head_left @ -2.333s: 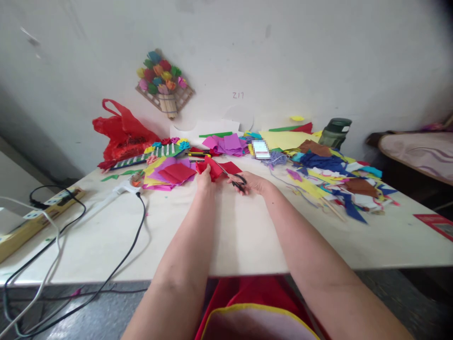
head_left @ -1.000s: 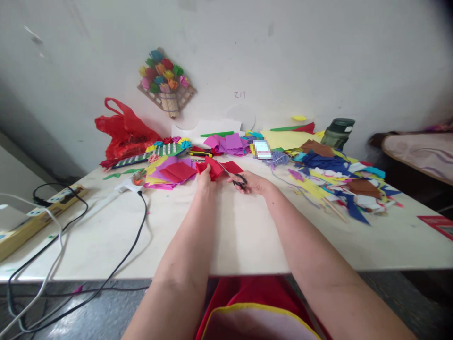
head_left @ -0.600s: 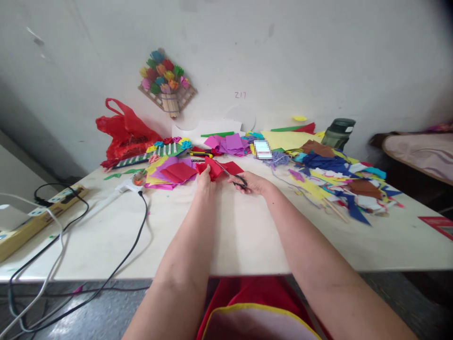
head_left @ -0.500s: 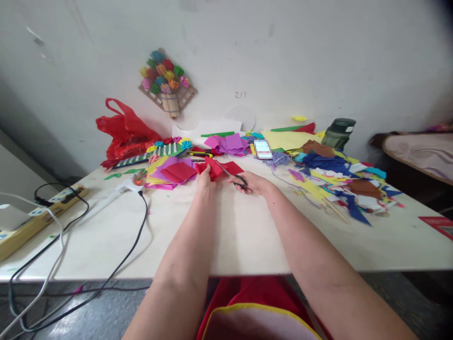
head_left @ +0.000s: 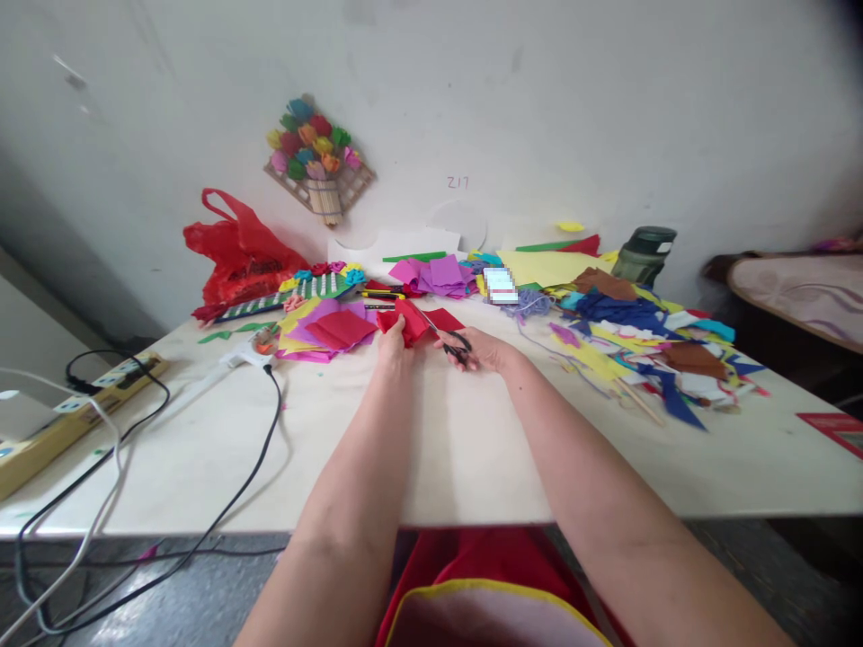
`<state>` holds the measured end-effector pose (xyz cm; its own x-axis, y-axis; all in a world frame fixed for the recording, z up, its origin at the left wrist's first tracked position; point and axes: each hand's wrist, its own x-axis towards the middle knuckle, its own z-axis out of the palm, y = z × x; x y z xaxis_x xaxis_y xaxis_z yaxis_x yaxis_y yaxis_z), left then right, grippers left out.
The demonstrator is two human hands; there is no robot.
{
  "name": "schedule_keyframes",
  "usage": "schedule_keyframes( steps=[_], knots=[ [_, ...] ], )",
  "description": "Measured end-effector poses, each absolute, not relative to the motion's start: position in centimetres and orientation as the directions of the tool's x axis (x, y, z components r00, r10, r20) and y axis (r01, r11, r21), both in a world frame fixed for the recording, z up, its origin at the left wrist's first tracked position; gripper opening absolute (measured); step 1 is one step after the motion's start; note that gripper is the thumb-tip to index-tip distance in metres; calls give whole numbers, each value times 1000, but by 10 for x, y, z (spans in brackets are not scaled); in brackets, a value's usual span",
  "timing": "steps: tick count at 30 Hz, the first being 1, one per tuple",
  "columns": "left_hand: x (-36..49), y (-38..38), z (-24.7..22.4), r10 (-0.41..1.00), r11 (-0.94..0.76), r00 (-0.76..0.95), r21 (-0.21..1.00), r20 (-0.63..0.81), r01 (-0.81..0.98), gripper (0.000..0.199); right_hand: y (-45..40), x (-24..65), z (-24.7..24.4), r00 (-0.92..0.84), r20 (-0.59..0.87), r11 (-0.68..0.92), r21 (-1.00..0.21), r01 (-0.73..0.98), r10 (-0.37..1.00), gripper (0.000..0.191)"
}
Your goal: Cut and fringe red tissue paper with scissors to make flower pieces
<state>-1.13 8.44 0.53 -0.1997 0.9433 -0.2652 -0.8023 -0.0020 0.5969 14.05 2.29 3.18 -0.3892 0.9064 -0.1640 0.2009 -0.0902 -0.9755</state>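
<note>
My left hand [head_left: 396,343] is closed on a piece of red paper [head_left: 410,321], with the thumb on top. A pair of black-handled scissors [head_left: 458,349] is in my right hand [head_left: 482,350], its blades pointing left and away at the red paper. Another red part lies just right of the blades; whether it is joined to the held piece I cannot tell. Left of my left hand lies a fanned pile of yellow, purple and red paper sheets [head_left: 324,330]. Behind my hands are a yellow-and-black cutter [head_left: 383,295] and folded purple paper [head_left: 438,275].
A hot glue gun [head_left: 246,350] with a black cord lies left, near a power strip [head_left: 81,413]. A red plastic bag [head_left: 243,252] stands at the back left. Heaped scraps [head_left: 647,332], a phone [head_left: 500,285] and a dark green bottle [head_left: 644,256] occupy the right side.
My left hand and the red paper have shifted slightly right. The scissor handles have spread a little further apart.
</note>
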Motion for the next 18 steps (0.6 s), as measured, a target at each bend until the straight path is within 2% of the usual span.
schedule_keyframes(
  steps=[8, 18],
  knots=[
    [-6, 77, 11, 926, -46, -265, 619, -268, -784, 8, 25, 136, 29, -361, -159, -95, -978, 187, 919, 41],
    [-7, 74, 14, 926, -47, -259, 597, -275, -801, 9, 27, 134, 28, -348, -145, -86, -980, 178, 926, 34]
  ],
)
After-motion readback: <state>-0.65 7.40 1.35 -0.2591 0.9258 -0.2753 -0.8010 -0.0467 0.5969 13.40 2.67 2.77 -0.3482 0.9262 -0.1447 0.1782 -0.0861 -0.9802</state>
